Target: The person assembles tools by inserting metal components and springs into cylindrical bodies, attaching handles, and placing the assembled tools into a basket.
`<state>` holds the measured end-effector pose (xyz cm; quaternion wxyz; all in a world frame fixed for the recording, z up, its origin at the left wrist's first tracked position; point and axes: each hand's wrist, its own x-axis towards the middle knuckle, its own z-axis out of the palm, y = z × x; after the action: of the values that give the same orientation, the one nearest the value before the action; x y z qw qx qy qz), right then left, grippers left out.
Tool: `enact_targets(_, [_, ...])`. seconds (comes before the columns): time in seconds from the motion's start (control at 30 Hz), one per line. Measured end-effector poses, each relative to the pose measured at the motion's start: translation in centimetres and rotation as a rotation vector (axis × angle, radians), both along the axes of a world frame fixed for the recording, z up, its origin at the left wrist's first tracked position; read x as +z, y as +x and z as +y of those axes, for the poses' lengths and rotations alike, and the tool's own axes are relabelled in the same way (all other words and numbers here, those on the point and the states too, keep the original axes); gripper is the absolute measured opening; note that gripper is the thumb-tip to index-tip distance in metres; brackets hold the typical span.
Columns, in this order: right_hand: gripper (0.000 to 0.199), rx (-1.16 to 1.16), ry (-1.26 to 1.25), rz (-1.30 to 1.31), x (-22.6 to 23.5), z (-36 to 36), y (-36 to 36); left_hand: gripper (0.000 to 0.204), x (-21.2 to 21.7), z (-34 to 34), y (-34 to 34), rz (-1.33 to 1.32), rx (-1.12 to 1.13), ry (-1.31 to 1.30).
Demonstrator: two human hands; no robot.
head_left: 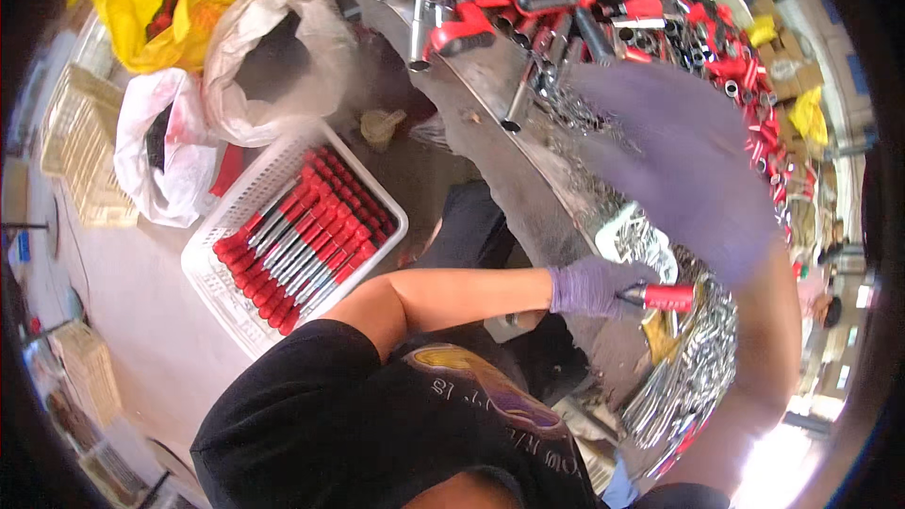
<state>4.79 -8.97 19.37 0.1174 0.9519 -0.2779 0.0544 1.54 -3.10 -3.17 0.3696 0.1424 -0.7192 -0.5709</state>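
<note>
Head view gives me both gloved hands over the bench (514, 165): the left hand (596, 288) has its fingers closed round a red handle (669, 297), a smooth cylinder jutting out to their right with a darker metal end next to the glove. Above these fingers, the right hand (693, 155) is a purple blur across the metal parts; I can't tell whether its fingers are wide, narrow or gripping anything. Well off to the left of the left fingers, the basket (209, 290) already carries neat rows of tools (304, 238), red at both ends with silvery shanks between, so I judge that a good share is done. The piece in the left fingers isn't laid with them yet, and plenty seems left: up past the right fingers rises a jumbled pile (551, 0) of glossy red and black grips and bright round tubes, while below the left fingers spreads a dense heap of shiny steel (693, 368), slim and tangled. Just above the left fingers sits a white tray (615, 228) of small bright bits. Far up and left of both hands slump a creased white bag (231, 85) and a crinkled yellow bag (118, 24), mouths open.
</note>
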Motion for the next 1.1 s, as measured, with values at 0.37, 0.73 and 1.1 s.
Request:
enact_targets(0.37, [0.031,0.171,0.047,0.636,-11.2,-14.1,12.9,0.057,-0.4,-0.1,0.3,0.097,-0.004,0.006])
enact_targets(0.73, [0.054,-0.105,0.753,-1.306,2.7,-1.8,-15.5,0.054,-0.8,-0.4,0.0,0.100,-0.102,0.052])
enact_targets(1.1, [0.065,-0.832,0.344,-0.985,3.1,19.4,-24.4,0.056,-0.4,-0.1,-1.4,0.071,-0.137,-0.046])
